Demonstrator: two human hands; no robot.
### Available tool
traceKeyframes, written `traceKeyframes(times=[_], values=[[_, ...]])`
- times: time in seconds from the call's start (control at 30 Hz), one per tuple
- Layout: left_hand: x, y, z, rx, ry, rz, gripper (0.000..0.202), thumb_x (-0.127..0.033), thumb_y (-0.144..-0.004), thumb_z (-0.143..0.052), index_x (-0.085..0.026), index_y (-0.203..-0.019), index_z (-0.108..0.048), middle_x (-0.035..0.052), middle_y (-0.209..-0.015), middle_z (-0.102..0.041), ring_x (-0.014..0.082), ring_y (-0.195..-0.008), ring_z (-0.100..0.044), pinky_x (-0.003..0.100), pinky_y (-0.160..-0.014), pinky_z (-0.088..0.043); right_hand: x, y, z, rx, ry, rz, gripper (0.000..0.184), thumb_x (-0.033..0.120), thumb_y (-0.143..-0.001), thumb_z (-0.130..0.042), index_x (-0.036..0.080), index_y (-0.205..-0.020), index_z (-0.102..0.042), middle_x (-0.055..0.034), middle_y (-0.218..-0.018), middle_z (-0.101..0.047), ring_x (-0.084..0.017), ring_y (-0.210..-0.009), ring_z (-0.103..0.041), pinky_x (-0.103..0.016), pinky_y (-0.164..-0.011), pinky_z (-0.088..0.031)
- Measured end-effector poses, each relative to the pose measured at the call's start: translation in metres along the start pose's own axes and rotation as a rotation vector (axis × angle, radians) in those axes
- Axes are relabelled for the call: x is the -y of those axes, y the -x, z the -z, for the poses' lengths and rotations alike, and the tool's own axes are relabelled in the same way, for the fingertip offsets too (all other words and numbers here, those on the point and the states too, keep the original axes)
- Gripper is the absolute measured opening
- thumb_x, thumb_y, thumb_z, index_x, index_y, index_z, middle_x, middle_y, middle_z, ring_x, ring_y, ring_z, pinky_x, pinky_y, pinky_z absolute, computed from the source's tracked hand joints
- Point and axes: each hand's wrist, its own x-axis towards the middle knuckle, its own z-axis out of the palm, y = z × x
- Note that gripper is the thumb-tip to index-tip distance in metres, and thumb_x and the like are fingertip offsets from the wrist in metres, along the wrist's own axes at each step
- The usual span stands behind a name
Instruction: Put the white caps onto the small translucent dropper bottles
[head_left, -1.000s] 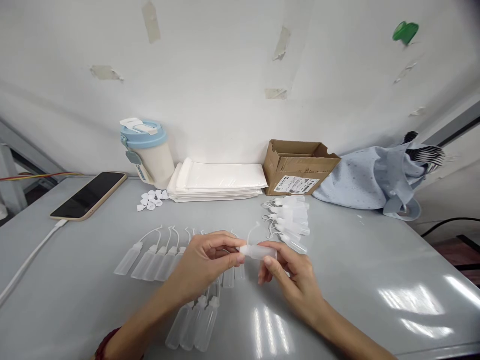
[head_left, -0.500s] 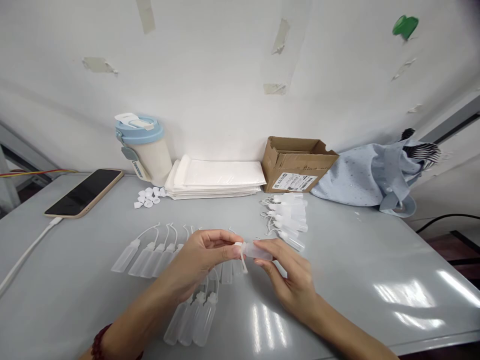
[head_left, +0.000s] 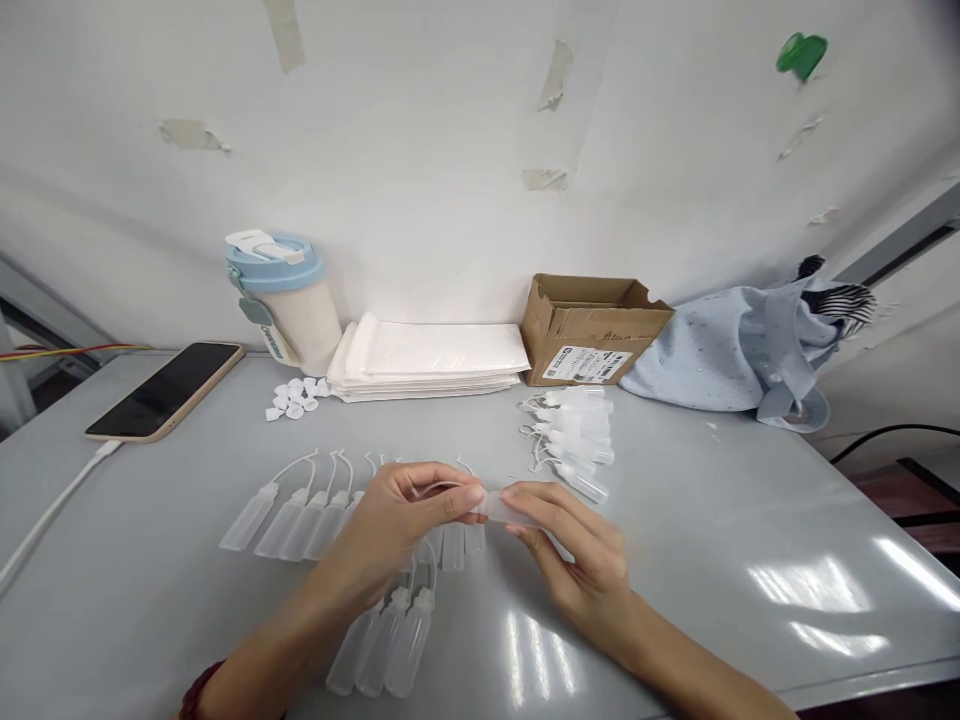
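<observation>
Both hands meet over the middle of the grey table point(head_left: 712, 520) around one small clear squeeze bottle point(head_left: 501, 508). My right hand point(head_left: 577, 550) grips the bottle's body between thumb and fingers. My left hand point(head_left: 405, 520) pinches the bottle's cap end, its fingers curled over the nozzle. A row of similar bottles point(head_left: 292, 510) with thin tethered caps lies to the left of my hands. Three more bottles point(head_left: 382, 650) lie under my left forearm. Another cluster of bottles point(head_left: 574, 440) lies behind my right hand.
At the back stand a blue-lidded cup point(head_left: 289, 300), a stack of white padded envelopes point(head_left: 435, 362), an open cardboard box point(head_left: 592, 330) and a light blue cloth point(head_left: 742, 355). Small white caps point(head_left: 296, 398) lie by the cup. A phone point(head_left: 166, 390) on a cable lies far left.
My left fingers have closed over the bottle's cap end, hiding the white cap and tether that showed before. The view has shifted slightly; both hands stay in the same place.
</observation>
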Motion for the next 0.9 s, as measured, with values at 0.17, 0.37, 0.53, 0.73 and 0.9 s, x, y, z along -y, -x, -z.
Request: traceKeyframes(times=[0.17,0.37,0.53,0.73,0.9], values=[[0.001,0.000,-0.002,-0.018,0.059,0.058,0.015,-0.032,-0.068,-0.076,-0.018,-0.071,-0.074,0.0013,-0.074,-0.068,0.0158,-0.076,-0.061,0.029,-0.076,-0.053,-0.003,0.002,0.000,0.002,0.076,0.090,0.043,-0.004,-0.082,-0.046,0.021,-0.115,-0.060,-0.0103,-0.095,-0.066,-0.018,-0.082,-0.063,-0.030,-0.061,-0.054],[0.000,0.003,-0.002,-0.086,-0.060,0.002,0.033,-0.032,-0.069,-0.074,-0.017,-0.098,-0.067,-0.0023,-0.063,-0.064,0.0137,-0.056,-0.061,0.028,-0.060,-0.051,-0.005,0.004,-0.002,-0.001,0.110,0.125,0.036,0.002,-0.081,-0.054,0.016,-0.113,-0.060,-0.0092,-0.081,-0.067,-0.018,-0.069,-0.060,-0.030,-0.056,-0.049],[0.000,0.009,-0.010,-0.154,-0.193,-0.112,0.039,-0.029,-0.074,-0.069,-0.021,-0.110,-0.058,-0.0025,-0.070,-0.065,0.0136,-0.061,-0.061,0.026,-0.060,-0.051,0.001,0.002,0.000,0.015,-0.060,-0.252,0.015,0.017,-0.082,-0.062,0.017,-0.097,-0.066,-0.0032,-0.069,-0.067,-0.015,-0.059,-0.059,-0.026,-0.055,-0.049],[0.007,0.011,-0.015,-0.220,-0.274,-0.178,0.033,-0.032,-0.074,-0.069,-0.023,-0.105,-0.059,-0.0003,-0.078,-0.066,0.0165,-0.072,-0.063,0.027,-0.068,-0.052,0.006,-0.005,0.003,0.127,-0.373,-0.651,0.018,0.030,-0.085,-0.058,0.016,-0.087,-0.069,0.0000,-0.059,-0.065,-0.013,-0.055,-0.060,-0.023,-0.054,-0.049],[0.004,0.008,-0.008,-0.073,-0.255,-0.100,0.020,-0.038,-0.079,-0.064,-0.020,-0.086,-0.064,0.0002,-0.073,-0.064,0.0160,-0.070,-0.062,0.026,-0.066,-0.050,0.001,0.001,0.001,0.001,-0.203,-0.403,0.015,0.019,-0.082,-0.062,0.019,-0.096,-0.068,-0.0041,-0.080,-0.071,-0.017,-0.071,-0.064,-0.027,-0.061,-0.051]])
